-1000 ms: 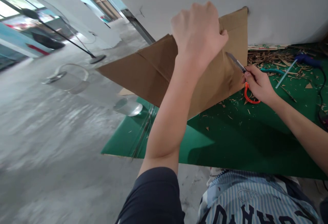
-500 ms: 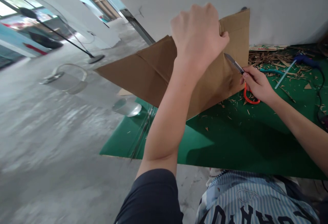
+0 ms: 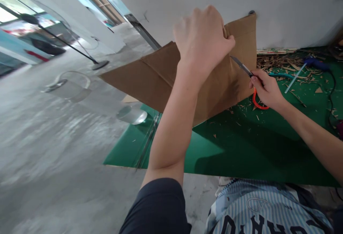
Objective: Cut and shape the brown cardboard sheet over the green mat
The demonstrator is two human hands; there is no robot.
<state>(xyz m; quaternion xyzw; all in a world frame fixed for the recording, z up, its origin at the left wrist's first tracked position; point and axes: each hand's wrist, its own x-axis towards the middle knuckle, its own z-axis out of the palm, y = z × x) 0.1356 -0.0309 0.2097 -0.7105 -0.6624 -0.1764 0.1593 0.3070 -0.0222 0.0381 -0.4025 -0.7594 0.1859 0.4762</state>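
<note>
My left hand [image 3: 201,41] is closed in a fist round the upper edge of a large brown cardboard sheet [image 3: 152,78], which stands tilted on a green cutting mat [image 3: 241,144]. My right hand [image 3: 266,89] grips a utility knife [image 3: 242,66] with an orange handle. Its blade points up and left into the cardboard, just below my left fist.
Cardboard scraps [image 3: 278,62] litter the far right of the mat, with a blue glue gun [image 3: 314,62] and black cord [image 3: 332,91] among them. A white wall stands behind. Round clear glass pieces [image 3: 132,114] and a black stand [image 3: 99,63] lie on the concrete floor at left.
The view shifted slightly; the cardboard, my left fist and the knife hand have all edged a little to the left. Both grips are unchanged.
</note>
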